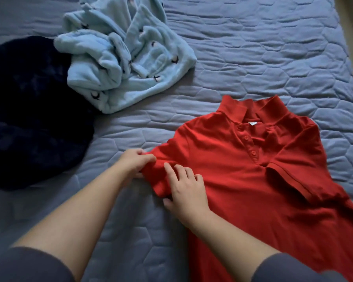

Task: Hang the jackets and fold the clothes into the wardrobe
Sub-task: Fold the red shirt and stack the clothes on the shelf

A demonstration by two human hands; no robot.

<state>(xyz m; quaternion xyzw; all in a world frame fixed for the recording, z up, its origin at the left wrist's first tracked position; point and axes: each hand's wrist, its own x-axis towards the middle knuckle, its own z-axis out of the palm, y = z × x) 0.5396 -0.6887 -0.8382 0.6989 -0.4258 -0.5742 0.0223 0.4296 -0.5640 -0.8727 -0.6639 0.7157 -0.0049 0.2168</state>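
Near the left edge of the bed (273, 58) a dark fuzzy garment (33, 110) is heaped. Just beside it, toward the far edge, a pale blue fleece (118, 58) lies crumpled, not yet folded. The sleeve (157, 178) of the red polo shirt (243, 190) is pinched at its outer end by the left hand (134, 163), whose grip is closed on the cloth. The right hand (186, 192) is laid on the same sleeve, its grip loose, fingers spread and pressing down, thumb at the hem. The shirt is spread front-up toward the right edge, collar pointing to the far edge, the other sleeve (293, 180) already turned inward. Folding of the shirt appears to be under way. Next, this sleeve should probably be drawn across the chest and smoothed flat.
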